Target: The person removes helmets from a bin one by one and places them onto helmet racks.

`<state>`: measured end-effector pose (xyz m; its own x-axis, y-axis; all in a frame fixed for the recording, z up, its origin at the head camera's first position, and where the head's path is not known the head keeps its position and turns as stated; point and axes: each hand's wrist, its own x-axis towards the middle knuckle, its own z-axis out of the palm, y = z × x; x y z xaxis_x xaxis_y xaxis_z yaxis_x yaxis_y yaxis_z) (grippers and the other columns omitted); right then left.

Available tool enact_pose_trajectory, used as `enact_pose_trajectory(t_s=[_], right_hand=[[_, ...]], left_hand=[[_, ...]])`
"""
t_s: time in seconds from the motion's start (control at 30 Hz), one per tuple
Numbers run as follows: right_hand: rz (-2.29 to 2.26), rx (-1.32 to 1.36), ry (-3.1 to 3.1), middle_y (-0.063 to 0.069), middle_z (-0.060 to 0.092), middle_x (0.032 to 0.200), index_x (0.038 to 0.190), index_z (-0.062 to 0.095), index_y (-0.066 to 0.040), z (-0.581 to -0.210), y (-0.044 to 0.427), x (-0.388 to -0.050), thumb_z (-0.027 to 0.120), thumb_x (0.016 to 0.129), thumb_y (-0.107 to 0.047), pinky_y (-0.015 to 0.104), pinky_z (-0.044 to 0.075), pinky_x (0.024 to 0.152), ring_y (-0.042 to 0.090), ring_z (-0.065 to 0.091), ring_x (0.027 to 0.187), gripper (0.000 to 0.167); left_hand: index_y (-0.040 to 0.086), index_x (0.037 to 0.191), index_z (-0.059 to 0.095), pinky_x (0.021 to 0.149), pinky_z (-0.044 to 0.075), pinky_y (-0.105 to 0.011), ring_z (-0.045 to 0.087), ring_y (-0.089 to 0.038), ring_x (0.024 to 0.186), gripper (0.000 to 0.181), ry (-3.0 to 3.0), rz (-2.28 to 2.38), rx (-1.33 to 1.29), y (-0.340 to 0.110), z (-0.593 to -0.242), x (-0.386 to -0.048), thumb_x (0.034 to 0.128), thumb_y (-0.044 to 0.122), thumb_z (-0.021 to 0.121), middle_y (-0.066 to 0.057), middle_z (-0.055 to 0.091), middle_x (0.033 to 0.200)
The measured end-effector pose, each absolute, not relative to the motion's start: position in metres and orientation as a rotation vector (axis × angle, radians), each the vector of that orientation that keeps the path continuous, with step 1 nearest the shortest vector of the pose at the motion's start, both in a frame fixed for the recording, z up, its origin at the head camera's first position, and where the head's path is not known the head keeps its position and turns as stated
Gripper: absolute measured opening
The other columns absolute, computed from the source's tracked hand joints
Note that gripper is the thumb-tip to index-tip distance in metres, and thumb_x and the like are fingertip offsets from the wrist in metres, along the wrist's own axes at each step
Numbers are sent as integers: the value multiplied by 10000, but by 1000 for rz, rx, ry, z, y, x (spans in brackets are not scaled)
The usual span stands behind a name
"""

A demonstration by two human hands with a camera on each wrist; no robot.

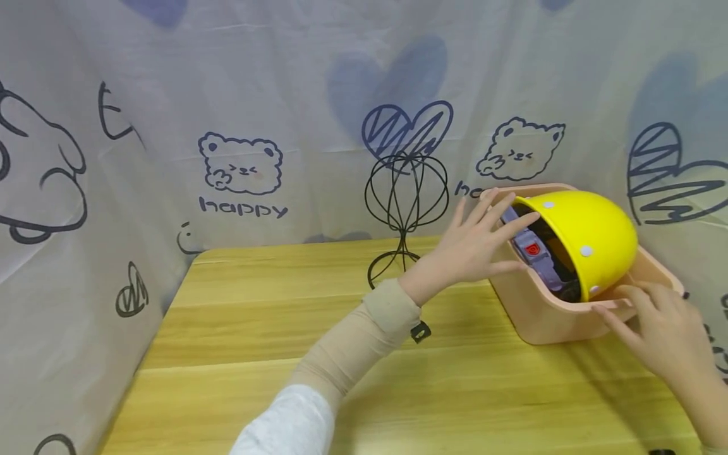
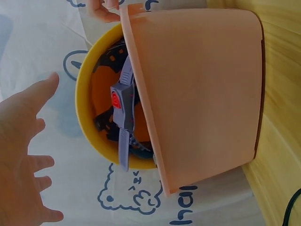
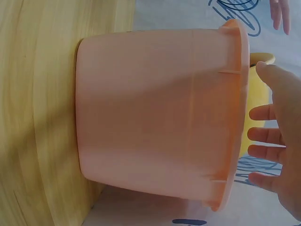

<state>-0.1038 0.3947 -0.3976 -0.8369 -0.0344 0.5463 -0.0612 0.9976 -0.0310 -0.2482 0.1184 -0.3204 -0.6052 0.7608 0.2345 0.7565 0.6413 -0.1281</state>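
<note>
A yellow hard hat (image 1: pixel 603 237) lies tilted on its side in a pink plastic bin (image 1: pixel 546 322), its open underside facing left. Inside it a grey-purple headband with a red knob (image 1: pixel 532 249) shows. My left hand (image 1: pixel 478 243) hovers by the bin's left rim with fingers spread; in the left wrist view the same hand (image 2: pixel 23 150) is apart from both bin and hat. Close to the bin's right front rim is my right hand (image 1: pixel 662 322), fingers loosely bent and holding nothing. The right wrist view shows that hand (image 3: pixel 287 127) just above the rim; contact is unclear.
A black wire stand (image 1: pixel 404 234) with a balloon-shaped top stands behind my left forearm. A small black object (image 1: pixel 420 332) lies near that wrist on the wooden table (image 1: pixel 256 316). Printed cloth (image 1: pixel 307 95) hangs behind and at both sides.
</note>
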Motion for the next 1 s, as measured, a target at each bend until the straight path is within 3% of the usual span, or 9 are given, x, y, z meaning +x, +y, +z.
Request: enact_pose_trajectory(t_s=[0.17, 0.33, 0.5, 0.6, 1.0], right_hand=[[126, 5, -2635, 289, 512, 1104, 1049, 589, 35, -402, 392, -106, 682, 881, -431, 633, 386, 856, 457, 476, 984, 504], [150, -11, -2650, 260, 528, 1041, 1038, 592, 30, -405, 392, -106, 671, 886, -448, 592, 385, 837, 417, 482, 922, 508], [118, -47, -2655, 258, 533, 1033, 1035, 600, 26, -407, 392, -105, 728, 809, -502, 609, 394, 868, 432, 491, 945, 589], [118, -26, -2604, 250, 537, 1003, 1012, 609, 16, -408, 391, -105, 774, 748, -505, 606, 415, 822, 438, 507, 916, 607], [148, 50, -2512, 185, 554, 919, 947, 654, -14, -409, 390, -109, 801, 711, -497, 517, 405, 704, 348, 500, 825, 558]], left_hand=[[446, 1538, -48, 1211, -13, -586, -201, -243, 1508, 825, -2618, -13, -1243, 127, -327, -252, 896, 727, 388, 11, -173, 1638], [459, 1535, -38, 1217, 10, -574, -205, -230, 1508, 809, -2653, -79, -1251, 135, -335, -255, 914, 678, 432, 17, -197, 1632], [462, 1537, -23, 1220, 56, -569, -164, -230, 1521, 813, -2659, -103, -1251, 141, -341, -259, 912, 662, 457, 15, -164, 1643], [444, 1544, -4, 1220, 93, -569, -113, -248, 1531, 818, -2641, -100, -1256, 144, -344, -263, 916, 637, 483, -7, -119, 1653], [364, 1565, 86, 1205, 150, -589, -41, -287, 1535, 831, -2424, -31, -1254, 157, -359, -275, 918, 523, 582, -65, -73, 1655]])
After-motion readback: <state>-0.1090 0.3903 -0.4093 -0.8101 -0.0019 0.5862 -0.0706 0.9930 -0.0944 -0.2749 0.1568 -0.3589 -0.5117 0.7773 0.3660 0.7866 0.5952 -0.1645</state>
